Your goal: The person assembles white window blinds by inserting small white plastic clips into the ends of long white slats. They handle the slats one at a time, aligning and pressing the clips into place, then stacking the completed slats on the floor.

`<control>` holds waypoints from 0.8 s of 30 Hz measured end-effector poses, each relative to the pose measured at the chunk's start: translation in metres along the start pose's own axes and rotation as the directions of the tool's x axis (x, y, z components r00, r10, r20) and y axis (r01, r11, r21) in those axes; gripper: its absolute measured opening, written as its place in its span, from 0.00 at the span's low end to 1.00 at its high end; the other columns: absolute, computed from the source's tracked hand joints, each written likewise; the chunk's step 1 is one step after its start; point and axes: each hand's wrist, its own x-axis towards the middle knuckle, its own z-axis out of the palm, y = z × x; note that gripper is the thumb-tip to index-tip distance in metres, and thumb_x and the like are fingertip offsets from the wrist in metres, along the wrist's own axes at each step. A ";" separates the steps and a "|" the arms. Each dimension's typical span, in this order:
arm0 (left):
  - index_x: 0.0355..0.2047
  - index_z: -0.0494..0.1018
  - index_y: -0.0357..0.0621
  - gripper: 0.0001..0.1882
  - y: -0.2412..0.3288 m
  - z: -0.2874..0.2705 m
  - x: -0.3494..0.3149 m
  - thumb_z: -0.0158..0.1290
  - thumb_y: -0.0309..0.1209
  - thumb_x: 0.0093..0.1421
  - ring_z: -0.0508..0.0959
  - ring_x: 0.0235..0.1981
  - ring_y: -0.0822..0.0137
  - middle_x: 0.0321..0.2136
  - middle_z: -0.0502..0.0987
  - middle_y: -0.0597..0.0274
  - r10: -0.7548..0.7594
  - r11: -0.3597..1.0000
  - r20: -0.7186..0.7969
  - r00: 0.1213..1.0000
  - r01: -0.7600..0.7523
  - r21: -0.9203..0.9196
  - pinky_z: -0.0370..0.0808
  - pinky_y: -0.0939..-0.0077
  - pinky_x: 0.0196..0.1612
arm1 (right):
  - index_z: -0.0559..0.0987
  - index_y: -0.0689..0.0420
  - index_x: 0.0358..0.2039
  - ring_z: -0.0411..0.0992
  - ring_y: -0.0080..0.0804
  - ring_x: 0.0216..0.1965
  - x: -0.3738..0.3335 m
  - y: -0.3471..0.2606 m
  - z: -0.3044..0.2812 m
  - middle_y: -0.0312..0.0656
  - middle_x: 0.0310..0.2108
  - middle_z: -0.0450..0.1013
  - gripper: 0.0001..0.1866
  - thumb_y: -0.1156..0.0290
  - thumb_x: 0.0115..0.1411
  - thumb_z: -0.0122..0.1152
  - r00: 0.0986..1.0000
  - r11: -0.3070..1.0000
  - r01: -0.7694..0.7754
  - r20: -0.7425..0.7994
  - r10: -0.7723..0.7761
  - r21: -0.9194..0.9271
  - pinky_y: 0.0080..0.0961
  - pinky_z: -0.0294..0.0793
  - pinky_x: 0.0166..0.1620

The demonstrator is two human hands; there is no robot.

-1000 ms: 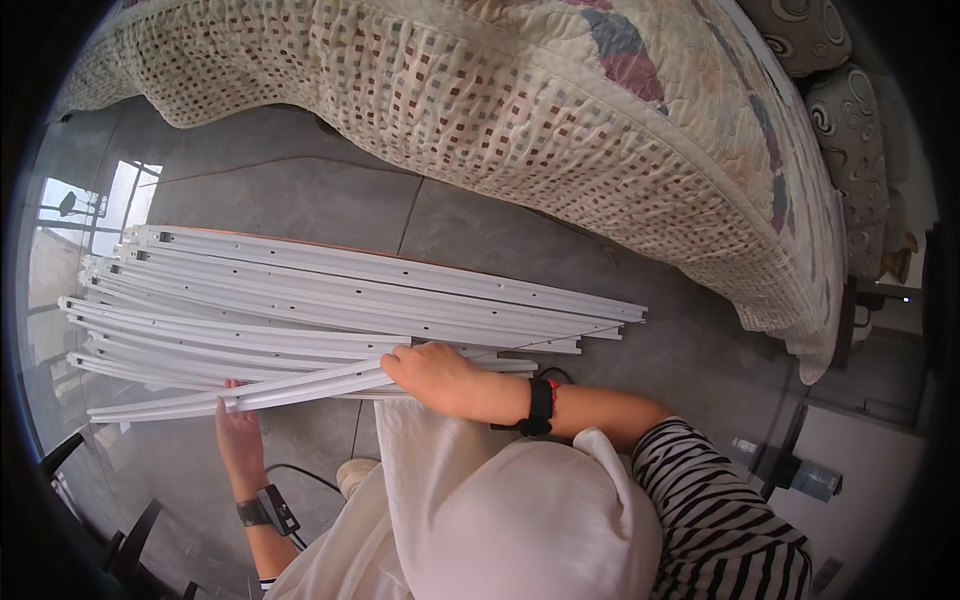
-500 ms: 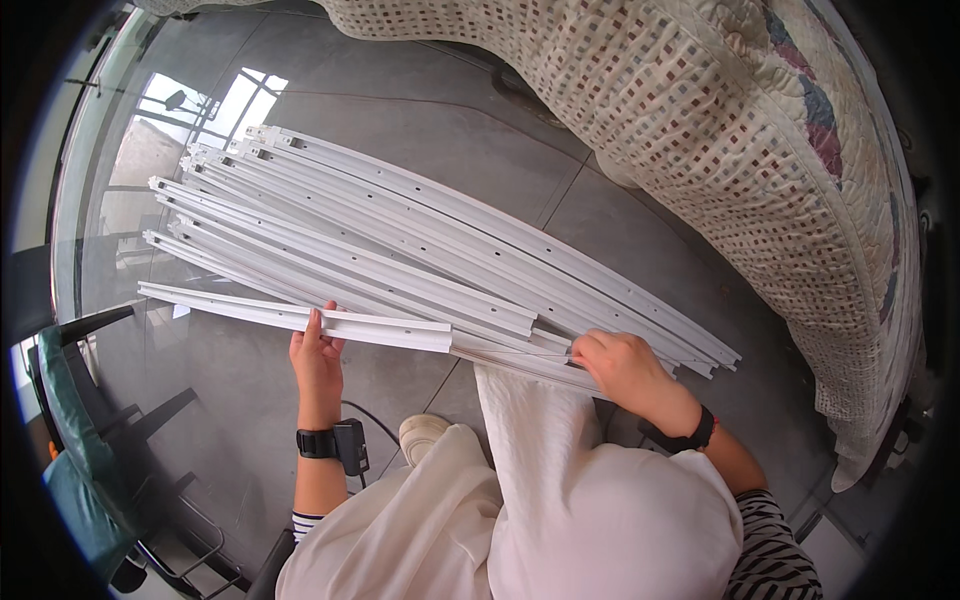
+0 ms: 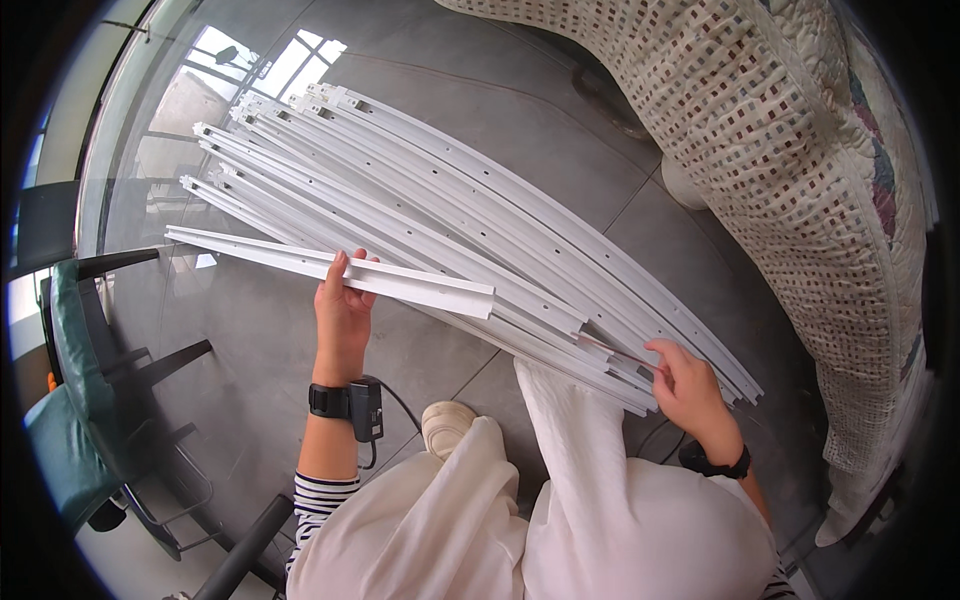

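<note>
My left hand is closed round a long white channel rail, the thumb on its upper side and the fingers behind it. The rail slants above the near side of a fanned pile of similar white rails, some with small dark holes along them. At the pile's right end, my right hand pinches a thin, reddish-looking strip. This strip stretches leftward over the rail ends, apart from the held rail. Its exact kind is unclear.
Grey tiled floor lies under the pile. A patterned quilted cover hangs at the right. A chair with green cloth stands at the left. My shoe is close below the rails.
My right hand has moved right, away from the held rail, taking the thin strip with it. The strip's left end was at the rail's end before. My left hand keeps its grip.
</note>
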 end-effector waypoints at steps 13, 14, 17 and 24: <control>0.40 0.71 0.38 0.12 0.025 0.019 -0.032 0.51 0.35 0.63 0.78 0.33 0.69 0.33 0.77 0.62 0.013 0.997 -0.052 0.999 -0.009 0.074 0.76 0.72 0.38 | 0.78 0.61 0.46 0.72 0.28 0.23 0.083 -0.109 0.008 0.42 0.22 0.72 0.13 0.79 0.60 0.61 0.965 0.894 0.245 -0.005 -0.262 0.375 0.22 0.70 0.29; 0.41 0.70 0.38 0.12 0.028 0.021 -0.034 0.51 0.34 0.63 0.78 0.34 0.68 0.34 0.78 0.61 0.011 0.997 -0.048 0.999 -0.007 0.083 0.76 0.72 0.39 | 0.78 0.61 0.47 0.72 0.27 0.23 0.086 -0.106 0.008 0.42 0.22 0.72 0.14 0.79 0.59 0.61 0.950 0.889 0.300 -0.026 -0.310 0.345 0.22 0.70 0.29; 0.49 0.63 0.35 0.16 0.030 0.033 -0.043 0.47 0.32 0.65 0.79 0.46 0.63 0.45 0.75 0.55 -0.002 0.998 -0.044 0.999 0.005 0.066 0.77 0.70 0.47 | 0.78 0.61 0.48 0.72 0.22 0.23 0.089 -0.103 0.002 0.40 0.23 0.73 0.14 0.80 0.61 0.59 0.917 0.885 0.393 -0.042 -0.396 0.251 0.20 0.71 0.28; 0.53 0.59 0.33 0.17 0.028 0.041 -0.046 0.41 0.29 0.67 0.74 0.55 0.55 0.50 0.71 0.50 -0.002 0.999 -0.101 0.995 -0.002 -0.036 0.75 0.62 0.55 | 0.78 0.60 0.48 0.71 0.18 0.25 0.085 -0.111 0.009 0.36 0.24 0.73 0.16 0.85 0.61 0.49 0.967 0.795 0.226 -0.033 -0.252 0.562 0.15 0.72 0.31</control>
